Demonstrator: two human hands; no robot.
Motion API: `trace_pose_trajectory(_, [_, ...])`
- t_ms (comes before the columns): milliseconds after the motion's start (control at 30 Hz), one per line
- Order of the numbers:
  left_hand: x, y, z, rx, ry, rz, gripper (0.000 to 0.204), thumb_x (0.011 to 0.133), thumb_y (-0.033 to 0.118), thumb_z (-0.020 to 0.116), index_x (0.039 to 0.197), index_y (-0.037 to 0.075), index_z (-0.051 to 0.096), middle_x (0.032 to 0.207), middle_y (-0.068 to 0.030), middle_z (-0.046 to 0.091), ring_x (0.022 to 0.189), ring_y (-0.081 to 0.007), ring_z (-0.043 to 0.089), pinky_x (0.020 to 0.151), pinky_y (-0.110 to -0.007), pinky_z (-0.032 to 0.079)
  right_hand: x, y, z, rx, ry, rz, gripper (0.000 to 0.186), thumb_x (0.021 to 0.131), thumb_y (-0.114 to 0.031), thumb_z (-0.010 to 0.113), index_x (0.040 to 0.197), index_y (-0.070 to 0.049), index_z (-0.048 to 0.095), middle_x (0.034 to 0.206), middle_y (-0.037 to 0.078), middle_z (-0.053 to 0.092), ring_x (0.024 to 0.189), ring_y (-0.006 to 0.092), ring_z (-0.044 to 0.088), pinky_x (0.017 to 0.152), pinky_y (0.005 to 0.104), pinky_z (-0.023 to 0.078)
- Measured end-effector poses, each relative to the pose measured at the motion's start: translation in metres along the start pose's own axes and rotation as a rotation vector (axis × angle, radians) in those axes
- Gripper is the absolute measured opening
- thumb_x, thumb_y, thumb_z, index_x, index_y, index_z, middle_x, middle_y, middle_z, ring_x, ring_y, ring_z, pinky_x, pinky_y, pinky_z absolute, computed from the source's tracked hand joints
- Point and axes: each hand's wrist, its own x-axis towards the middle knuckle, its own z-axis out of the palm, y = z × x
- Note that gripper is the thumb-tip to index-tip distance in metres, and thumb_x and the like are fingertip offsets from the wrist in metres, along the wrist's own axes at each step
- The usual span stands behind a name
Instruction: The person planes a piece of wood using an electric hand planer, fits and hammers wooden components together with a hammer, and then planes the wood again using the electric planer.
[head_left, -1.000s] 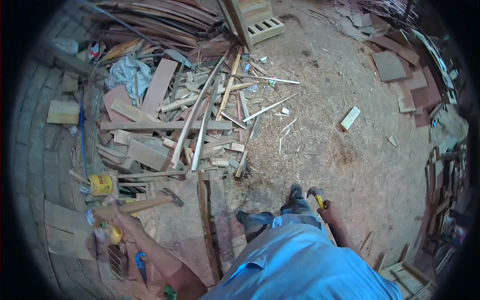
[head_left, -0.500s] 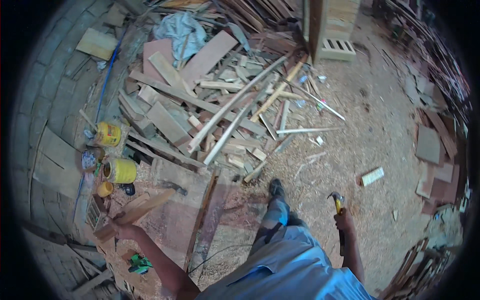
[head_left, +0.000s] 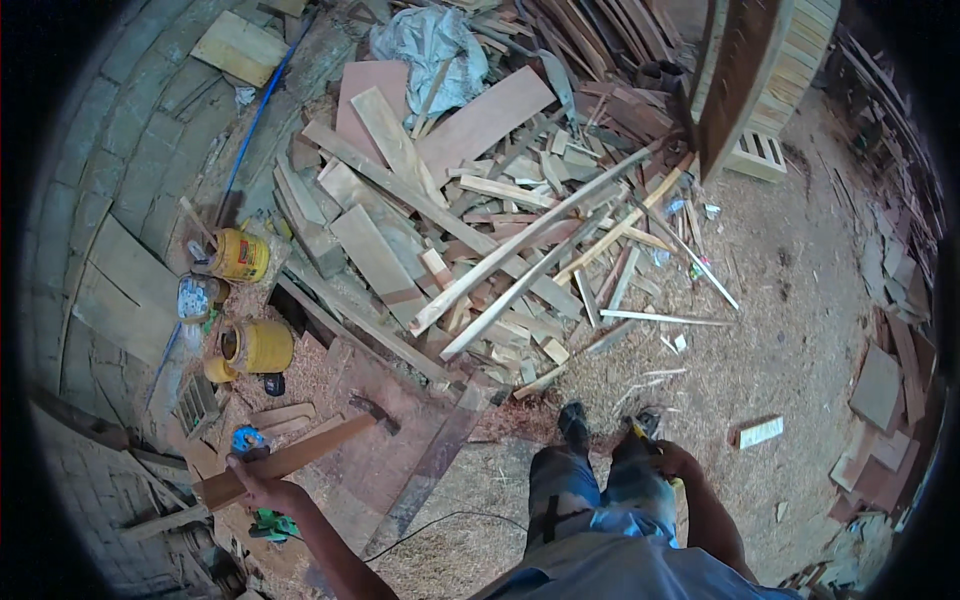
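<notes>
My left hand (head_left: 264, 490) is closed round the near end of a reddish-brown wooden board (head_left: 310, 450), which slants up and right across a low work surface (head_left: 350, 485). Just past the board's far end lies a hammer (head_left: 376, 414). A blue object (head_left: 247, 438), kind unclear, shows behind the board, and a green object (head_left: 270, 525) sits below my wrist. Low beside my right leg, my right hand (head_left: 674, 461) grips a claw hammer (head_left: 640, 430) with yellow on its handle. My fingers and body partly hide that handle.
Yellow tubs (head_left: 262, 347) stand left of the work surface. Ahead spreads a large heap of scrap wood (head_left: 480, 240) with long strips sticking out. A short block (head_left: 760, 432) lies on the shaving-covered floor to the right. Flat panels (head_left: 876, 385) are stacked farther right. A black cable (head_left: 450, 516) runs near my legs.
The whole view has shifted, and both feet now show. My right hand has brought its hammer in closer to my leg. The board in my left hand has changed its angle, and the blue object has come into sight.
</notes>
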Motion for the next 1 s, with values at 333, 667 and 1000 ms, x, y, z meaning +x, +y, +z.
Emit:
trace_pose_trajectory(333, [-0.065,0.056,-0.007,-0.039,-0.071,0.068,0.04,0.091,0.039,0.07,0.097,0.001,0.062,0.084,-0.0112,0.063,0.077,-0.0204,0.06,0.073,-0.038,0.051,0.04,0.046,-0.022,-0.279,0.143,-0.138,0.034,0.071,-0.012,0.065,0.1,0.005,0.058,0.071,0.015,0.063,0.061,0.0245,0.066,0.052,0.0401,0.051])
trace_pose_trajectory(667, [-0.119,0.048,-0.044,-0.074,0.21,0.119,0.042,0.093,0.04,0.069,0.107,0.001,0.056,0.083,-0.0109,0.063,0.076,-0.0176,0.059,0.077,-0.035,0.048,0.077,0.127,-0.103,-0.308,-0.025,-0.196,0.023,0.082,-0.014,0.069,0.084,0.008,0.065,0.063,0.012,0.064,0.052,0.024,0.063,0.048,0.0386,0.05])
trace_pose_trajectory(1000, [-0.134,0.02,-0.09,-0.138,0.347,-0.019,0.028,0.097,0.03,0.063,0.09,0.004,0.053,0.086,-0.0074,0.058,0.08,-0.0176,0.055,0.082,-0.034,0.046,0.007,-0.119,-0.016,-0.393,0.178,-0.185,0.026,0.084,-0.017,0.071,0.086,0.008,0.066,0.066,0.012,0.064,0.055,0.0208,0.063,0.046,0.0347,0.047])
